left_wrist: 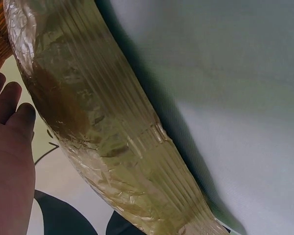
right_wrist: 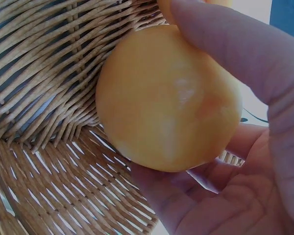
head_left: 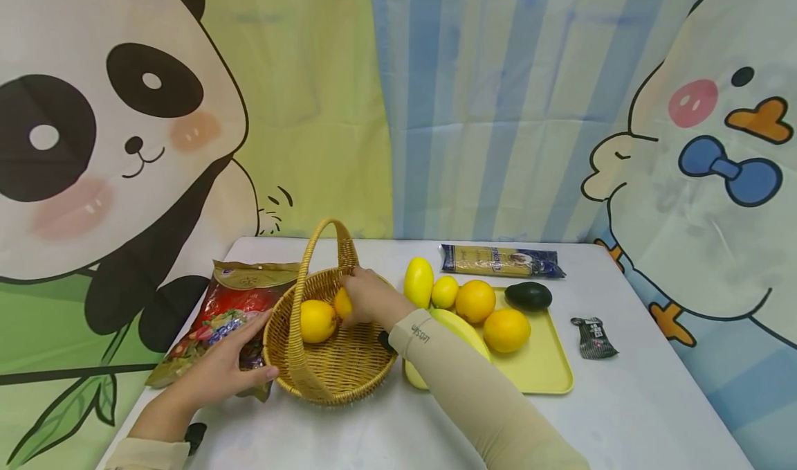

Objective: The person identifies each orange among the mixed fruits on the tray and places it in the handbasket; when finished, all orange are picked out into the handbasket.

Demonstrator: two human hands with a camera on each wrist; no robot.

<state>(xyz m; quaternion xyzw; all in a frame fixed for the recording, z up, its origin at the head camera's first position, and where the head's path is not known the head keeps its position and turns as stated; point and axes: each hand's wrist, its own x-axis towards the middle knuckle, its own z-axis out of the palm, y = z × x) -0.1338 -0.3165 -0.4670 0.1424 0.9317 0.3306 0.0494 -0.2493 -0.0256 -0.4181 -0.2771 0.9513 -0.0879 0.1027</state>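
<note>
A woven wicker basket with a tall handle stands left of the table's middle. My right hand reaches into it, thumb and fingers around a round yellow-orange fruit, partly hidden by the hand in the head view. Beside it in the basket lies another yellow-orange fruit. My left hand is at the basket's left rim, fingers stretched out and thumb apart. In the left wrist view its fingertips are close to the basket wall, alongside a shiny gold package.
A red and gold bag lies behind the left hand. Right of the basket, a yellow tray bears two oranges, a lemon, a mango and an avocado. A pasta packet and a small black packet lie farther out.
</note>
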